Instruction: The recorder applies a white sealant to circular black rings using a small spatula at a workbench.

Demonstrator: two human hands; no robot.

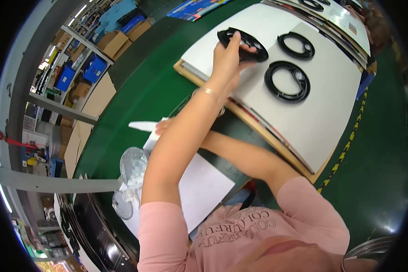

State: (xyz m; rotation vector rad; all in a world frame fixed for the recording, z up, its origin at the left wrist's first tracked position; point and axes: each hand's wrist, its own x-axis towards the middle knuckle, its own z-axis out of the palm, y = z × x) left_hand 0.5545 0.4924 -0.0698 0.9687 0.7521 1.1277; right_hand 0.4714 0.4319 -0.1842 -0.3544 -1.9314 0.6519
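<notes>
My left hand (231,56) reaches far forward over a stack of large white and grey sheets (303,122). It is closed on a black plastic ring (259,54), tilted above the stack. Two similar rings lie on the grey top sheet: one black ring (271,85) nearer me, another black ring (299,55) just beyond it. Beneath my left arm crosses my right arm, and my right hand (162,126) touches a narrow white piece (141,125) by a white sheet (208,179). My left forearm covers most of that hand, so its grip is hidden.
A clear plastic bag (132,170) lies on the white sheet beside my left arm. The sheet stack sits on a wooden board (251,120) on the green table. More sheets with black rings (310,4) stand at the far right. A metal post (63,180) juts in from the left.
</notes>
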